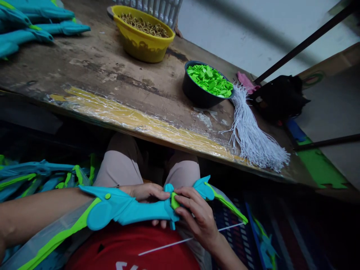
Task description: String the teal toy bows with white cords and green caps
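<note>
A turquoise and green toy bow [143, 212] lies across my lap, in front of a red shirt. My left hand [147, 193] is closed around its middle from behind, with the thumb near a small turquoise knob and fingertips showing below. My right hand [197, 213] pinches a small green plastic piece [174, 201] against the bow's centre. From the bow's right tip a white string [230, 227] runs down behind the right hand and shows again over the shirt. The bow's left end reaches past my left forearm, and clear plastic film spans beside its green strip.
On the worn wooden table [92, 75] stand a yellow bowl [140, 45] of brass-coloured rings and a black bowl [197, 92] of green pieces. White strings [250, 127] hang over the table edge. Turquoise parts [42, 30] lie far left; more bows [42, 172] are piled below left.
</note>
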### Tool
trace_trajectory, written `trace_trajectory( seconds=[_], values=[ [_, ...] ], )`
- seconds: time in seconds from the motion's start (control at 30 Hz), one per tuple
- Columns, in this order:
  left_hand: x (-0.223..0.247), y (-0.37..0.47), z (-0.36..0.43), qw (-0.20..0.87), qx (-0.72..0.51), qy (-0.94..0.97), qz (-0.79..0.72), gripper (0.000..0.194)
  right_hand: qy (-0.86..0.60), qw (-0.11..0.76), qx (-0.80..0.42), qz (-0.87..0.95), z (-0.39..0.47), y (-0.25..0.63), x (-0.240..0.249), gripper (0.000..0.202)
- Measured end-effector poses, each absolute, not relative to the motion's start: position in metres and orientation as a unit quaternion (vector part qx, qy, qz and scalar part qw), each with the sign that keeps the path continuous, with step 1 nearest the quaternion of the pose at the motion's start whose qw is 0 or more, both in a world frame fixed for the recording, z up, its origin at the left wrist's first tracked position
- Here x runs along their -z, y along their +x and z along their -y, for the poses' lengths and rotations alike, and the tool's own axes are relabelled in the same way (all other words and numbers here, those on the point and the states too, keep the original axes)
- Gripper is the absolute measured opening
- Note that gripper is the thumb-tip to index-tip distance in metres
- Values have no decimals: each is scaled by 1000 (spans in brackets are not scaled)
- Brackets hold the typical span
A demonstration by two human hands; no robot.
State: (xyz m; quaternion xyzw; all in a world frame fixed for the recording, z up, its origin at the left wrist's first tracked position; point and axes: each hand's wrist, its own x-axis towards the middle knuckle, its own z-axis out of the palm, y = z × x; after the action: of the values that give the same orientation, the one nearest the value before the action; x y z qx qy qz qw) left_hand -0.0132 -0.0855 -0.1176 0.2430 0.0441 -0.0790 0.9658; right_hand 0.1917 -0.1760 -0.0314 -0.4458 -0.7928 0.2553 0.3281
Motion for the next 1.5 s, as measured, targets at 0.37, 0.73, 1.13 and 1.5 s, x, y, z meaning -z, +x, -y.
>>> trace_trajectory(
  seconds=[0.37,0.73,1.13,1.5],
  values=[
    [112,-12,83,960,89,261,-58,61,-430,329,-214,813,174,190,27,22],
    [95,-14,84,944,85,303,-100,61,-418,343,-196,818,178,185,32,19],
    [62,-11,90,844,60,498,-192,40,-503,318,-307,743,188,192,24,26],
    [50,-8,104,690,45,681,-241,18,-546,-12,-385,744,155,184,16,33]
  ],
)
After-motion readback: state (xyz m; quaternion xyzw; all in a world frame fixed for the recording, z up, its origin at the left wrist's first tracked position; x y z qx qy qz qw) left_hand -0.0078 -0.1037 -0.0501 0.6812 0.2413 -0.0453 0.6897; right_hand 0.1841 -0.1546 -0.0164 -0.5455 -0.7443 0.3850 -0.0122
